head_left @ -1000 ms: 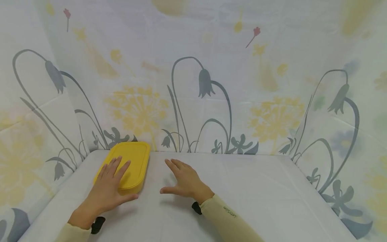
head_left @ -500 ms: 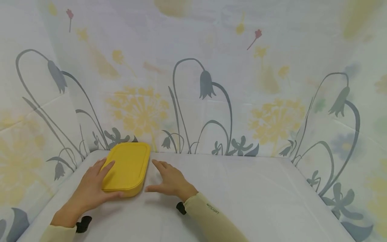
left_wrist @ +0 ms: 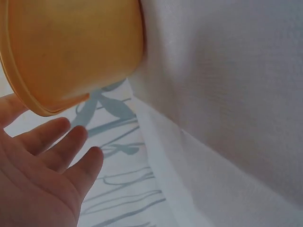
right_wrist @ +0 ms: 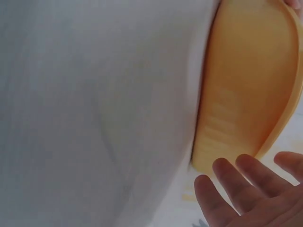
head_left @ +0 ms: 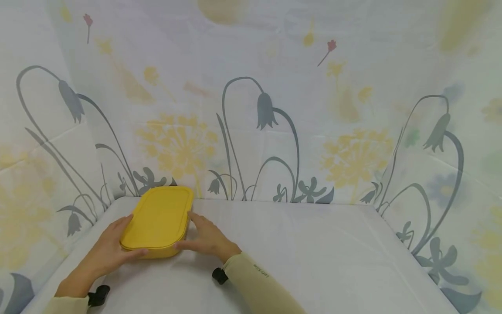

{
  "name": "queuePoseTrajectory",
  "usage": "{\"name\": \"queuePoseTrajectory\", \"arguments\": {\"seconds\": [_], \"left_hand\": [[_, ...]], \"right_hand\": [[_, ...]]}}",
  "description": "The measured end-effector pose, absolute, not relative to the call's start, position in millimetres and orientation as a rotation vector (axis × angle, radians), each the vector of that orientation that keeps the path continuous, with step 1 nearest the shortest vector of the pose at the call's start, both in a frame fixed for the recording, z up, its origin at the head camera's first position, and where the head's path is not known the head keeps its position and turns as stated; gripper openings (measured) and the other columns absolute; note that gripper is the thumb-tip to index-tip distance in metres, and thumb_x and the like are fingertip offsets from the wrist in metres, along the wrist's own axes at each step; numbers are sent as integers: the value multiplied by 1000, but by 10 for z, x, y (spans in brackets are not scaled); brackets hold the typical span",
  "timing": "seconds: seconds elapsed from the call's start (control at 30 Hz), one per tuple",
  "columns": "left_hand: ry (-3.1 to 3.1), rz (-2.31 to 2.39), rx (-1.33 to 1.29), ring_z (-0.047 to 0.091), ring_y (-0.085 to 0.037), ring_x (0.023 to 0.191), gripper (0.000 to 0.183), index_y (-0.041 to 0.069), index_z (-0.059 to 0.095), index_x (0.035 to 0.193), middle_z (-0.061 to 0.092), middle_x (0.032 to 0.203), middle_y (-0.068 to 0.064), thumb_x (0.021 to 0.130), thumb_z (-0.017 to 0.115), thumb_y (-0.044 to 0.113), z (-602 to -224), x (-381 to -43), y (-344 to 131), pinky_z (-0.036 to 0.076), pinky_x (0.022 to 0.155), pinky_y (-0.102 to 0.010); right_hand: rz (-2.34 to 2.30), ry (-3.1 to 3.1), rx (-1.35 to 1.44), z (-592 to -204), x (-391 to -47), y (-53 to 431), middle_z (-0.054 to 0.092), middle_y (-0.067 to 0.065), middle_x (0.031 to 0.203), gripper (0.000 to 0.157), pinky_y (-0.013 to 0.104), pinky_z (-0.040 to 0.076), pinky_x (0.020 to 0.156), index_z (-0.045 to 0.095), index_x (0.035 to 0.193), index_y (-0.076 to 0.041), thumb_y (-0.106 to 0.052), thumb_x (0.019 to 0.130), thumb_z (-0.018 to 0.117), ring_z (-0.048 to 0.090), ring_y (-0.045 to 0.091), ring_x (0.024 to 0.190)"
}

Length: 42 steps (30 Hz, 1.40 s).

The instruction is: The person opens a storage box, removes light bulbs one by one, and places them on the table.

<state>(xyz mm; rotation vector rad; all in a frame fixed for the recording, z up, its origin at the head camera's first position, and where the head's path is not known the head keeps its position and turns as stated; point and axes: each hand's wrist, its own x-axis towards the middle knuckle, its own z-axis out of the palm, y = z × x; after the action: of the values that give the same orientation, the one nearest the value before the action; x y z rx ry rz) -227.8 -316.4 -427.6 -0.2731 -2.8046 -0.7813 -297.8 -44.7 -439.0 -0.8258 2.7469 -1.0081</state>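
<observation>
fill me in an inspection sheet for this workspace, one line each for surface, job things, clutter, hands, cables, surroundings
surface: white table with faint creases
job things: one yellow box, flat on the table in its left half, toward the back edge, top facing up
clutter: nothing seen
hands: left hand at the box's left side, thumb by its near end; right hand at its right side, thumb by the near right corner; fingers not wrapped round it, firmness of contact cannot be told; a black part shows by each wrist
cables: nothing seen
surroundings: white backdrop with grey and yellow flower prints, behind and at both sides
</observation>
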Motion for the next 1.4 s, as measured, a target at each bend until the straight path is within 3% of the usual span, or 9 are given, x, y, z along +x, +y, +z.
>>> {"name": "queuePoseTrajectory", "arguments": {"seconds": [0.17,0.43,0.6,1.4], "left_hand": [[-2860,-832,-241,33,-53,124,111,-12,17,146,30,139,-38,76,75,51,-4295,-2260,-3184,31,96,-68],[-2894,-888,-216,31,-55,126,108,-13,12,146,27,143,-40,81,71,50,-4272,-2264,-3206,31,97,-67],[-2909,-928,-199,40,-53,122,107,-14,10,146,29,141,-40,83,69,49,-4260,-2253,-3212,38,95,-64],[-2913,-970,-174,48,-50,114,105,-14,14,145,32,139,-39,83,69,50,-4259,-2269,-3103,48,86,-54]], "right_hand": [[-1098,2682,-794,-4397,-2941,-529,40,-5,147,99,34,37,107,28,151,-21,-68,73,67,42,12,130],[-1248,2619,-689,-4411,-2911,-621,39,-6,148,98,33,40,105,28,151,-18,-64,75,69,47,13,126],[-1307,2607,-642,-4415,-2903,-650,38,-6,148,98,32,40,105,29,150,-17,-61,75,72,48,10,123],[-1464,2513,-627,-4397,-2871,-513,47,-17,137,89,29,47,95,37,146,-30,-52,71,80,53,9,113]]}}
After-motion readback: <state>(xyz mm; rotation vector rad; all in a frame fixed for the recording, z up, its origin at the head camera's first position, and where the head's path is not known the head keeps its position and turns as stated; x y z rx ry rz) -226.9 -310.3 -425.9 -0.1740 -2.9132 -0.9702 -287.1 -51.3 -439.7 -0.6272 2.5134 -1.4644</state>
